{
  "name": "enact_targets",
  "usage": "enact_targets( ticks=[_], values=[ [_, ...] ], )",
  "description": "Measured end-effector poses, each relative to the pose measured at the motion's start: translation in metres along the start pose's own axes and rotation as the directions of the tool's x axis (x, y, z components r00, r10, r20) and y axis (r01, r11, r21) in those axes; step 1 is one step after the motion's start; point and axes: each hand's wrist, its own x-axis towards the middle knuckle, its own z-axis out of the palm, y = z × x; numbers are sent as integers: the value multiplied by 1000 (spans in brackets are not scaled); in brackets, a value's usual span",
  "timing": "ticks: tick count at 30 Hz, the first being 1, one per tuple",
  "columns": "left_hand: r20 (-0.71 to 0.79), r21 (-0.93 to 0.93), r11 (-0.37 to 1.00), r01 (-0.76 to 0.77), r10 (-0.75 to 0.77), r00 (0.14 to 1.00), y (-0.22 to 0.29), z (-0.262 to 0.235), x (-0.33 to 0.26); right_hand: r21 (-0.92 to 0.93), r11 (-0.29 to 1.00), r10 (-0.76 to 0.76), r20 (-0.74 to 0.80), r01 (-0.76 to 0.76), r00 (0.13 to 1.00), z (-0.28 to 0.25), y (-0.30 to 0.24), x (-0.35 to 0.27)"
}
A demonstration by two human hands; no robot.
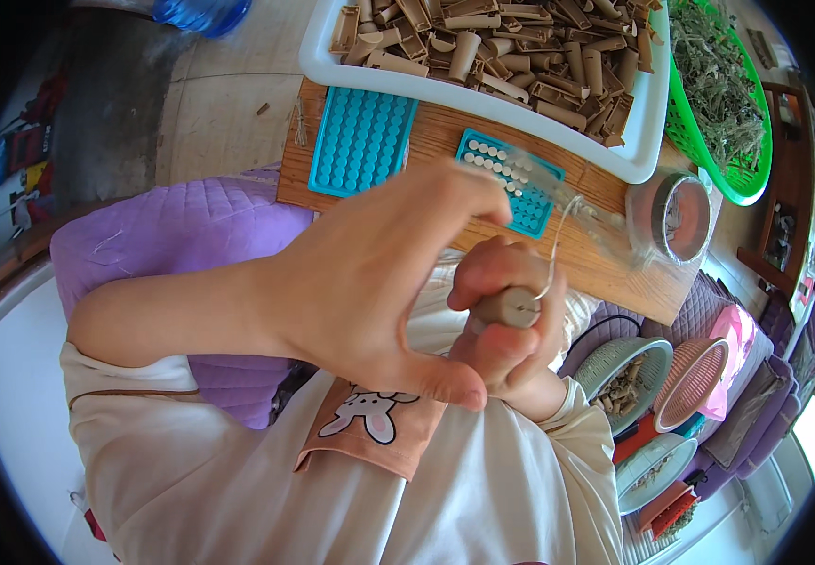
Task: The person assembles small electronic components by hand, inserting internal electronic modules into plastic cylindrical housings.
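Above my lap, my right hand (pixel 530 353) grips a small brown cylinder (pixel 511 307), whose round end faces up between thumb and fingers. From the middle of that end a thin whitish string (pixel 555 254) curves upward. My left hand (pixel 360 273) is held just to its left, thumb and fingers spread apart in a wide curve with nothing visible between them. Beyond the hands, a teal tray (pixel 527 218) holds white round pellets (pixel 486 151) in part of its cavities, and clear plastic covers some of it. Another teal tray (pixel 360 141) with round cavities lies further left.
A white bin (pixel 483 108) full of brown half-tube pieces (pixel 464 56) sits at the wooden table's (pixel 615 268) far side. A clear round container (pixel 682 217) stands right of the trays. Further right are a green basket (pixel 754 179), a grey-green basin (pixel 657 353) and a pink basket (pixel 695 377).
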Motion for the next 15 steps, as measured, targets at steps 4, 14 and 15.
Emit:
enact_targets(
  ticks=[4,14,15],
  values=[
    [279,-202,955,217,-156,948,2,4,-2,-164,984,84,119,-64,989,-1,-8,3],
    [402,10,957,289,-269,875,5,5,-3,-84,991,86,-176,-102,981,-47,20,-21],
    [409,72,951,301,-303,861,4,7,-8,-122,969,173,-275,-213,946,-65,22,-24]
  ],
)
